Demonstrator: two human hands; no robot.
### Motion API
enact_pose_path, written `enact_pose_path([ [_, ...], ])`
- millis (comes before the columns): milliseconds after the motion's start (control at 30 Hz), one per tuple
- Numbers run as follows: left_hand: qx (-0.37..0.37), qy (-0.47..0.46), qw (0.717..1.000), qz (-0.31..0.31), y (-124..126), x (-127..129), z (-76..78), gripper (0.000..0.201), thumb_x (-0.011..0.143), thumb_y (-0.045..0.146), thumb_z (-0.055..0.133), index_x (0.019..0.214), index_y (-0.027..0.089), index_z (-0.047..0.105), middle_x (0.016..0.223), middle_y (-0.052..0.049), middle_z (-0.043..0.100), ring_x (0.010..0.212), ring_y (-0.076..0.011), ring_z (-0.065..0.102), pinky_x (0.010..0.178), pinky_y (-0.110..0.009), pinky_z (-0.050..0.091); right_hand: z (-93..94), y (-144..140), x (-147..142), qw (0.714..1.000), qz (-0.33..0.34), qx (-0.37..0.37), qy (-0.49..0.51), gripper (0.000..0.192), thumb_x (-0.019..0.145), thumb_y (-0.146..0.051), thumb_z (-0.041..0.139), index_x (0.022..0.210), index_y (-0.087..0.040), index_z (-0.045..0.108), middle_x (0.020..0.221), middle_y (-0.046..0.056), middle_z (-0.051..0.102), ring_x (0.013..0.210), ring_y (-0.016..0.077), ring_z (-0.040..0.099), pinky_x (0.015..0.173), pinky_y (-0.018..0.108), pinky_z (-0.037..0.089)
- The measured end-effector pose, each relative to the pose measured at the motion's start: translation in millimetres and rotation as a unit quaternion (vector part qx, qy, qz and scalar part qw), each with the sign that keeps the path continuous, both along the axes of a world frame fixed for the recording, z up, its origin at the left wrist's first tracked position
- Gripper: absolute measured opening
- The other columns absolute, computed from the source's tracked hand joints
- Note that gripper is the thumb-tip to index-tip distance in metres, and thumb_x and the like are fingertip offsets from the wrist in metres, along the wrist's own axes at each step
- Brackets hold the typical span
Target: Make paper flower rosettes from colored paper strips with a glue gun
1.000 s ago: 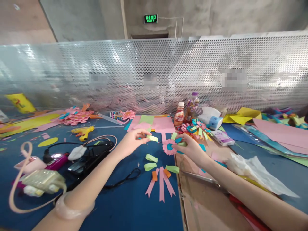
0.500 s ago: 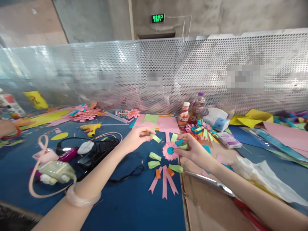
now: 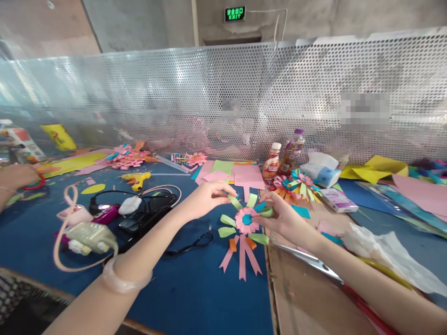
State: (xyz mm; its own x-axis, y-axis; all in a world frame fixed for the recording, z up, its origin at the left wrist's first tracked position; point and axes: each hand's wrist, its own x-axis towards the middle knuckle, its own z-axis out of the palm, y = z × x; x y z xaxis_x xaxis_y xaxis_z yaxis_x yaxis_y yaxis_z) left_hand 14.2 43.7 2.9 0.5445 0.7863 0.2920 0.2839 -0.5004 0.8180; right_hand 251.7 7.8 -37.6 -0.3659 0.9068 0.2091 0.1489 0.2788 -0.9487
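two hands [image 3: 213, 201] [image 3: 284, 217] by one flower [image 3: 246, 229], three pink tails [image 3: 242, 261]

Your left hand [image 3: 215, 197] has brought its green loop [image 3: 235, 202] in to the pink flower [image 3: 247, 219]'s upper edge. Your right hand [image 3: 279, 215] has lowered that flower closer to the pink tails [image 3: 242, 260].

Right hand [image 3: 284, 218] part-hides green loop [image 3: 266, 212]; co-worker's arm [image 3: 16, 183] cropped.

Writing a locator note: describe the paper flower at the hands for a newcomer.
Find the blue tabletop, then the wearer's left hand and right hand reaching over it. Close to both is the pink flower; three notched pink tails fan out on its near side, setting it apart from the flowers farther back.
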Motion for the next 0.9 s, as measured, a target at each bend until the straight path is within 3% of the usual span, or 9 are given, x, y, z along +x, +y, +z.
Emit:
enact_pose_path([
  [900,0.022,0.018,0.999,-0.025,-7.2,3.4,3.4,0.015,0.080,0.012,0.058,0.092,0.018,0.066,0.101,-0.002,0.063,0.093,-0.0131,0.062,0.088,-0.030,0.048,2.7,-5.3,-4.8,0.999,-0.012,-0.015,-0.049,0.033,0.074,-0.036,0.066,0.095,-0.025,0.043,0.089,0.001,0.060,0.074,0.0156,0.061,0.063,0.029,0.050],
])
